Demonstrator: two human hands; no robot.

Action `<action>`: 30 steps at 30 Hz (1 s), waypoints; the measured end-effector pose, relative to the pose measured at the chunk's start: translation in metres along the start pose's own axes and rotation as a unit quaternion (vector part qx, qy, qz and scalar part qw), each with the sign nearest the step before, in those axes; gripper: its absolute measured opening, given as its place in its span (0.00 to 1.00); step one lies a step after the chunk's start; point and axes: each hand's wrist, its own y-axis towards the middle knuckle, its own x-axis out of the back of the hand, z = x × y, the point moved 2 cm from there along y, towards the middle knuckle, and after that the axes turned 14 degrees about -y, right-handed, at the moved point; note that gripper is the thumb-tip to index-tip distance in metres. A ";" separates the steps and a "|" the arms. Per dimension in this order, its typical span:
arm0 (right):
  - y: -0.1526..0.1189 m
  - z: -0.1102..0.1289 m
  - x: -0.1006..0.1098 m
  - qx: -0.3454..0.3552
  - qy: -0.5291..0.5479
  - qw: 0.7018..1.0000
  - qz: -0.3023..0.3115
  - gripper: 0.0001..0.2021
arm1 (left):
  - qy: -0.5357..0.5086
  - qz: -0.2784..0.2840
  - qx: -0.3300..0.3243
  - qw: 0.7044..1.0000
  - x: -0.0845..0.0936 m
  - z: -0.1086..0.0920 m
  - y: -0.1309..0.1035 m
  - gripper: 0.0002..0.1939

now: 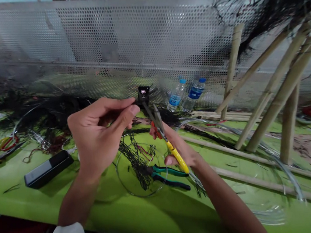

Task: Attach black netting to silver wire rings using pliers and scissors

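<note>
My left hand (98,133) is raised over the table, thumb and fingers pinched together at a small dark piece too small to make out. Just to its right, my right hand (175,144) holds a pair of scissors (180,157) with yellow and red handles, blades parted and pointing up toward the left fingertips. Beneath the hands lie a tangle of black netting (140,170), a thin clear ring of wire (133,195) and pliers (170,178) with green and black handles. A small black device with a lit screen (143,92) stands behind the fingertips.
A black box (48,169), red and yellow scissors (3,144) and dark fibres are at left on the green table (122,223). Two water bottles (177,95) stand by the perforated metal panel (147,36). Wooden poles (279,81) and coiled clear tubing (271,215) are at right.
</note>
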 end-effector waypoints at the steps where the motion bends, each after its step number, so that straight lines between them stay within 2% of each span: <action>1: 0.000 -0.001 -0.001 0.001 -0.001 1.000 0.001 0.49 | -0.006 -0.011 -0.006 1.000 0.001 0.000 0.001 0.08; 6: 0.002 0.001 -0.001 -0.001 -0.011 1.000 0.011 0.50 | -0.007 -0.046 -0.019 0.999 0.005 0.002 0.004 0.05; 11: 0.005 0.013 0.000 -0.013 -0.001 1.000 0.002 0.43 | -0.012 0.002 0.000 1.000 0.000 0.004 0.001 0.07; 15: 0.003 0.023 0.001 -0.027 0.011 1.000 0.001 0.44 | 0.014 0.041 0.032 0.999 -0.006 0.004 -0.006 0.07; 18: 0.001 0.028 0.002 -0.054 0.004 0.999 0.008 0.43 | 0.030 0.050 0.034 0.998 -0.008 0.004 -0.009 0.05; 23: 0.002 0.034 0.000 -0.084 -0.024 0.996 -0.016 0.34 | 0.062 0.052 0.026 0.996 -0.008 0.003 -0.010 0.04; 30: 0.004 0.035 -0.003 -0.115 -0.053 0.991 -0.036 0.34 | 0.083 0.063 0.033 0.994 -0.006 0.003 -0.009 0.03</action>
